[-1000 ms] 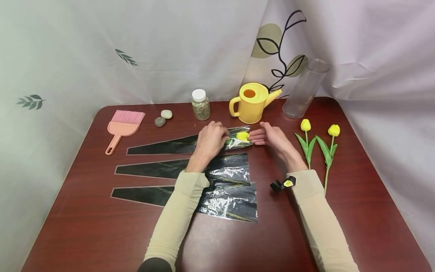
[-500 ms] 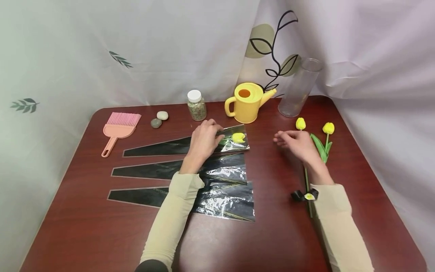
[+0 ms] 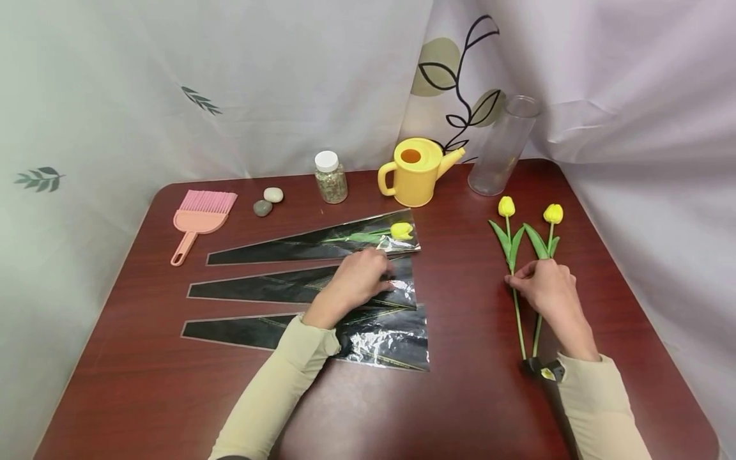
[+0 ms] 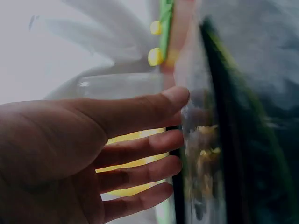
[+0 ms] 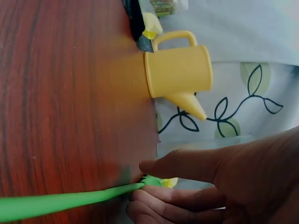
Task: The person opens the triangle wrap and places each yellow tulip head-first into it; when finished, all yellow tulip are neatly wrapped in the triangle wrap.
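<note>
My right hand [image 3: 549, 291] is at the stem of the left of two yellow tulips [image 3: 510, 246], thumb and fingers closed in around it just below the leaves. In the right wrist view the green stem [image 5: 70, 201] runs up to the fingertips. The other tulip [image 3: 553, 216] lies beside it, partly covered by that hand. My left hand [image 3: 361, 275], fingers loosely extended and holding nothing, is over the middle black-and-clear flower sleeve [image 3: 259, 284]. The upper sleeve [image 3: 276, 249] has a yellow tulip [image 3: 401, 231] inside, its bloom near the wide end. A third sleeve [image 3: 397, 338] lies nearest me.
Along the back stand a white-lidded jar [image 3: 331, 182], a yellow watering can [image 3: 416, 176] and a tall clear glass vase [image 3: 500, 153]. Two stones [image 3: 263, 207] and a pink brush-like dustpan tool [image 3: 200, 220] lie at the back left. A patterned curtain [image 3: 287, 83] hangs behind the table.
My right hand has gone from the upper sleeve's mouth rightward to the loose tulips. The left hand has released the upper sleeve and moved toward me over the middle one.
</note>
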Motion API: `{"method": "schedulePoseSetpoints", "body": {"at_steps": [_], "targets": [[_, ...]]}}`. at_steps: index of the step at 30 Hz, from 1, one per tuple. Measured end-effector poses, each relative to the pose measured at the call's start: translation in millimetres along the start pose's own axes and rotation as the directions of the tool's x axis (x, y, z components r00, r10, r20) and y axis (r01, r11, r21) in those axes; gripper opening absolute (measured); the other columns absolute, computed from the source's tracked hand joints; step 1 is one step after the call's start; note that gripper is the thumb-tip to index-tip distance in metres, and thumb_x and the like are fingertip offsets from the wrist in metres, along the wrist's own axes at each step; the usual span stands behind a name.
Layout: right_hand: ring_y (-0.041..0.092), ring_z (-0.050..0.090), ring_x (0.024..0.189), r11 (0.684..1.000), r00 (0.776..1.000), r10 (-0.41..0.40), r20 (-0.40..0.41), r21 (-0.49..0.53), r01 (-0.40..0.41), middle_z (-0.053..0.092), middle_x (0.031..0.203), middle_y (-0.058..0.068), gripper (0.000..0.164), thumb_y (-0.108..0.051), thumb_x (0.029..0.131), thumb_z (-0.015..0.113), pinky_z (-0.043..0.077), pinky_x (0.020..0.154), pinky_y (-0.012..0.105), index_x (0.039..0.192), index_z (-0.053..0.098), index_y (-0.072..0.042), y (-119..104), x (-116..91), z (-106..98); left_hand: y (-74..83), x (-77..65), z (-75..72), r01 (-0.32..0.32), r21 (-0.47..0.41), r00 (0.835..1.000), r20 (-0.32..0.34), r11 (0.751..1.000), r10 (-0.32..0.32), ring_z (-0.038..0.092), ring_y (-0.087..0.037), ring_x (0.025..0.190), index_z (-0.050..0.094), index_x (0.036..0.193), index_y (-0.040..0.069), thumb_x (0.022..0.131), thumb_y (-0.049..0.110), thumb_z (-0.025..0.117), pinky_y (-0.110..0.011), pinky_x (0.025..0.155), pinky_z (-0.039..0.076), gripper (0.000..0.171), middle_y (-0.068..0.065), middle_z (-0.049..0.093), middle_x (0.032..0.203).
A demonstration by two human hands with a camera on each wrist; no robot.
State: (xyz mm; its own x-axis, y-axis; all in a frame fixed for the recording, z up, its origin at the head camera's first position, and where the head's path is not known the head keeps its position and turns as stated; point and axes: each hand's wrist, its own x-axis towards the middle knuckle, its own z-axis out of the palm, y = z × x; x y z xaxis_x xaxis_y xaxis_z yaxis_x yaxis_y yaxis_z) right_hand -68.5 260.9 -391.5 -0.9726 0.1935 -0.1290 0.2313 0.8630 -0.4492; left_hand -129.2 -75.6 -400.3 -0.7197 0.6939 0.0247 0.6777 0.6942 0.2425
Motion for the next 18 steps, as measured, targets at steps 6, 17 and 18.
{"method": "schedulePoseSetpoints", "body": {"at_steps": [6,17,18], "targets": [[0.021,0.062,0.061,1.0,1.0,-0.002,-0.012,0.021,0.002,0.063,0.055,-0.002,0.024,-0.025,0.086,0.073,0.041,0.078,0.055,0.081,0.074,-0.002,4,4,0,1.9,-0.8,7.8,-0.011,0.059,0.999,-0.042,0.998,0.014,0.06,-0.022,0.08,0.072,0.078,0.023,0.078,0.028,0.083,-0.04,0.066,0.051,0.012,0.005,0.062,0.081],[0.013,0.07,0.064,0.879,0.982,0.049,0.183,0.459,-0.129,0.072,0.074,0.003,0.04,-0.019,0.09,0.07,0.056,0.062,0.028,0.11,0.065,0.014,11,11,-4,0.2,-1.8,3.0,-0.008,0.024,0.991,-0.135,1.0,0.011,0.063,-0.017,0.081,0.074,0.075,0.024,0.082,0.019,0.08,-0.037,0.066,0.053,0.01,0.007,0.064,0.08],[0.013,0.07,0.064,0.853,0.981,0.038,0.19,0.505,-0.131,0.072,0.075,0.002,0.041,-0.018,0.09,0.069,0.057,0.063,0.028,0.112,0.064,0.016,11,11,-4,0.0,-2.0,2.1,-0.006,0.017,0.99,-0.142,1.0,0.009,0.063,-0.017,0.081,0.074,0.075,0.024,0.082,0.02,0.08,-0.036,0.066,0.053,0.01,0.008,0.064,0.08]]}}
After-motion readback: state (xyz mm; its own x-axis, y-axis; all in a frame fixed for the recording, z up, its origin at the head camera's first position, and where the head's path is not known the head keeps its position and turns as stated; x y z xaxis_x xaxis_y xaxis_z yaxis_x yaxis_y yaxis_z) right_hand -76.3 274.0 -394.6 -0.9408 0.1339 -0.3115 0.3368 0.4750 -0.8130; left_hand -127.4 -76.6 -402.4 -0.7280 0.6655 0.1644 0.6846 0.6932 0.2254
